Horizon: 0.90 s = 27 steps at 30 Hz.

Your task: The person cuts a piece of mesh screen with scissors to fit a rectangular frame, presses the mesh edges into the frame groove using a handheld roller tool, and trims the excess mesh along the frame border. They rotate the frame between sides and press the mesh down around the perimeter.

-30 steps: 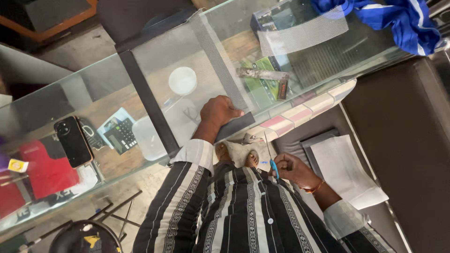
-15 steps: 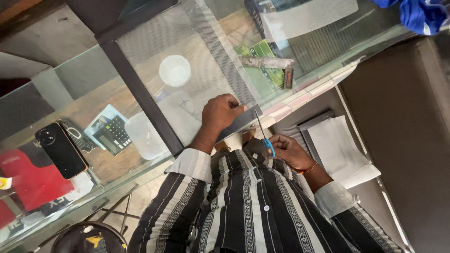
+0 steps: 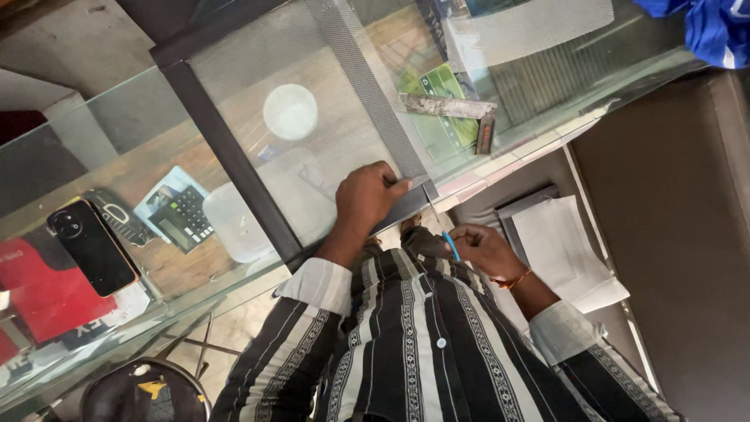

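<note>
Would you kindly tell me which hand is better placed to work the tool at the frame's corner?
Right. The right hand holds the blue-handled tool, its tip at the frame corner; the left hand presses on the frame.

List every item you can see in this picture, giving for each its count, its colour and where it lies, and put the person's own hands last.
Framed mesh screen: one, dark frame with grey mesh, lying across the glass counter.
Glass counter: one, clear, filling the upper left.
Black smartphone: one, on the counter at left.
Calculator: one, black keys on a pale body, right of the phone.
Metal try square: one, grey blade with a dark handle, on the counter at upper right.
White paper sheets: a few, at right below the counter.
Blue cloth: one, top right corner.
Left hand: pressing the frame's corner.
Right hand: holding a thin blue-handled tool.
</note>
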Available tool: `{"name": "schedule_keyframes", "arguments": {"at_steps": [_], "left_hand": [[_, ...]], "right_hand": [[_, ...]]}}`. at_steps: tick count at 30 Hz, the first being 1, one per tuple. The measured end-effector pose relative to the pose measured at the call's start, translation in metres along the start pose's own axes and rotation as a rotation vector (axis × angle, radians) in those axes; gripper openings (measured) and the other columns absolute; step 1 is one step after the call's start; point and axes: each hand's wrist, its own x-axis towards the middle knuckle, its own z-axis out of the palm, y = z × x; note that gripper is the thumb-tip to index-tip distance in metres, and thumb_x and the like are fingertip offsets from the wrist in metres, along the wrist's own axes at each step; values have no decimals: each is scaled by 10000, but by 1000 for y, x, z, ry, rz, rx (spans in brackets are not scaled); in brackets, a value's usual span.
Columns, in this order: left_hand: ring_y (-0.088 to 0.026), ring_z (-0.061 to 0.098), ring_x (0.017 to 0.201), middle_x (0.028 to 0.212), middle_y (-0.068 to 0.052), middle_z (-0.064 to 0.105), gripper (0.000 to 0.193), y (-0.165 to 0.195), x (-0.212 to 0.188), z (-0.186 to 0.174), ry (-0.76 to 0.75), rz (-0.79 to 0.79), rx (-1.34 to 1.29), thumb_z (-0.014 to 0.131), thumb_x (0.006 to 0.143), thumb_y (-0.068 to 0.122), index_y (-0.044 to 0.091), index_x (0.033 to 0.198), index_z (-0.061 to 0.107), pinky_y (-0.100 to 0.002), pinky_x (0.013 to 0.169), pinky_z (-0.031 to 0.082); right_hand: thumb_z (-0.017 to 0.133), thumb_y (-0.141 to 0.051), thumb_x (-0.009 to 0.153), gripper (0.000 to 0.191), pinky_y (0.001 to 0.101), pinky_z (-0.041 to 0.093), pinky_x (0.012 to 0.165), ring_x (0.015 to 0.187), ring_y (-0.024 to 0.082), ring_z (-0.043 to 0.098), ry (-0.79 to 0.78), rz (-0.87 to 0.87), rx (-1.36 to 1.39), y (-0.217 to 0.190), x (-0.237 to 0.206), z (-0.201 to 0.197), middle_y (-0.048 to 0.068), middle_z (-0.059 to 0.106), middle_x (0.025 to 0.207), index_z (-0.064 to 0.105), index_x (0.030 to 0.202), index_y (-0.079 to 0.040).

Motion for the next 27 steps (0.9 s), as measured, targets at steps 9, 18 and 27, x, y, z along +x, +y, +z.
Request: {"name": "schedule_keyframes", "arguments": {"at_steps": [9,18,27], "left_hand": [[-310,708,852,923,-105,758,189,-12,-8,6,38,155,-100,741,857,317,152,918,810,-438,791,543],[-335,698,919,944,-114,764,175,-18,-9,5,41,251,-133,720,890,275,121,922,796,-454,854,532],[-354,697,888,927,-125,764,177,-17,-9,4,69,288,-120,721,882,259,100,915,791,-468,842,528]], "right_hand": [[791,-186,885,215,230,502,662,744,55,618,-7,-107,-32,-13,-3,4,-3,692,811,733,1031,-40],[819,-153,870,214,236,508,653,735,74,617,103,-143,-122,-17,2,17,15,698,815,722,1001,-13],[742,-143,929,182,247,588,738,846,101,733,85,-209,-61,-22,10,21,65,781,929,698,1044,-9]]}}
